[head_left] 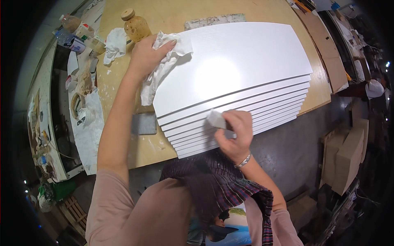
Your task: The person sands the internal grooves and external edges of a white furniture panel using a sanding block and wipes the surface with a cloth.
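white panels (254, 53), long axis left to right

Brown cardboard boxes (348, 160) at right, a pallet (74, 212) (wooden, slatted) lower left.

White was shown by panels (254, 49) and rag (181, 46), plaid by the worn cloth (245, 192) — pale grey, apparently, by the blurred block (216, 119).

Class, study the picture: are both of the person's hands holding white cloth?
No: only the left hand holds white cloth, while the right hand grips a pale block by the stacked white boards.
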`<state>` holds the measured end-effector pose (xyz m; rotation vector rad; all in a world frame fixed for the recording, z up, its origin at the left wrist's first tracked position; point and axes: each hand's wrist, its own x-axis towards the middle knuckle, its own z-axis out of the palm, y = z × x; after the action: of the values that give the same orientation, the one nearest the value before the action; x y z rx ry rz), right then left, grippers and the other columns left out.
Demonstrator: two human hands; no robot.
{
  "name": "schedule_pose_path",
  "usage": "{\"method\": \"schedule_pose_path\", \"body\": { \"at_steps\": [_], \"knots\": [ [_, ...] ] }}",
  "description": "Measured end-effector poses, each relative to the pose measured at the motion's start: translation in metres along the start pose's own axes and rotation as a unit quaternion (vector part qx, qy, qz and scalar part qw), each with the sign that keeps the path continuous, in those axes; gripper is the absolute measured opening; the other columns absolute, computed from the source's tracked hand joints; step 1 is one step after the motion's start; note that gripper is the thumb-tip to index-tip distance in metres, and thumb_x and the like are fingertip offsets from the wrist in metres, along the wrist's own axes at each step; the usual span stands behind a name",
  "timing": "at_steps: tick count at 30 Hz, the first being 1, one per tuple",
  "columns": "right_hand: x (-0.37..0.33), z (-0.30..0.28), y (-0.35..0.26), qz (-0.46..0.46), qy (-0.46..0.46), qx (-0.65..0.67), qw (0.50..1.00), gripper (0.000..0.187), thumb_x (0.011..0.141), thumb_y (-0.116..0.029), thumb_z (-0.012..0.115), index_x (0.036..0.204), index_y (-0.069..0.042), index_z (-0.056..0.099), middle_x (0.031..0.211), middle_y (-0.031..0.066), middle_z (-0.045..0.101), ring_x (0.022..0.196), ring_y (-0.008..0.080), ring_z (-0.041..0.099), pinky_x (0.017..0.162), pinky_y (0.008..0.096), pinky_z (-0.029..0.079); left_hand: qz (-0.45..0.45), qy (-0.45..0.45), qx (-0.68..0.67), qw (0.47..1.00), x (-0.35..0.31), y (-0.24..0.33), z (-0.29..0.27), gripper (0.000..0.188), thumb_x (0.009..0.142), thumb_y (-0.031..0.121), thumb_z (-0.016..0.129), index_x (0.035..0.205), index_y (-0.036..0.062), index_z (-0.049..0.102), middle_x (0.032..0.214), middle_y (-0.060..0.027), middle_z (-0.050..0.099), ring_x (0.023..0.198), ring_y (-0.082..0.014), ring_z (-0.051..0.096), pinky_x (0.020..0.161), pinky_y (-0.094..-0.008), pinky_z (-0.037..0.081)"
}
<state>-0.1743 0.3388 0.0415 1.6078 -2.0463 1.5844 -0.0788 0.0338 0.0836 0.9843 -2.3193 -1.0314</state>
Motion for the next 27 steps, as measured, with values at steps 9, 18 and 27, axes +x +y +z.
{"method": "schedule_pose_path", "body": {
  "at_steps": [9,18,27],
  "knots": [
    [0.005,-0.022,0.027,0.168,0.068,-0.078,0.980,0.041,0.066,0.004,0.069,0.106,-0.001,0.065,0.102,0.0152,0.066,0.085,0.0317,0.061,0.077,0.0399,0.050,0.020,0.078,-0.018,0.997,-0.003,-0.016,0.010,0.046,0.083,0.044,0.076,0.087,-0.0020,0.070,0.077,-0.0150,0.069,0.070,-0.0250,0.064,0.067,-0.0367,0.050],
    [0.013,-0.027,0.035,0.062,0.031,-0.100,0.992,0.034,0.072,0.004,0.068,0.105,-0.001,0.066,0.099,0.0097,0.066,0.087,0.0197,0.061,0.075,0.0315,0.050,-0.025,0.046,0.015,0.999,-0.001,-0.008,0.010,0.030,0.088,0.026,0.075,0.100,-0.0004,0.071,0.086,-0.0047,0.070,0.078,-0.0107,0.059,0.072,-0.0277,0.048],
    [0.058,-0.038,-0.023,0.363,0.110,0.509,0.773,0.044,0.088,0.001,0.065,0.130,0.003,0.052,0.116,0.0086,0.062,0.107,0.0167,0.059,0.095,0.0312,0.047,0.344,0.081,0.060,0.934,-0.067,0.102,0.001,0.065,0.066,0.050,0.083,0.114,0.0091,0.068,0.114,-0.0097,0.066,0.110,-0.0306,0.061,0.097,-0.0488,0.038]
  ]
}}
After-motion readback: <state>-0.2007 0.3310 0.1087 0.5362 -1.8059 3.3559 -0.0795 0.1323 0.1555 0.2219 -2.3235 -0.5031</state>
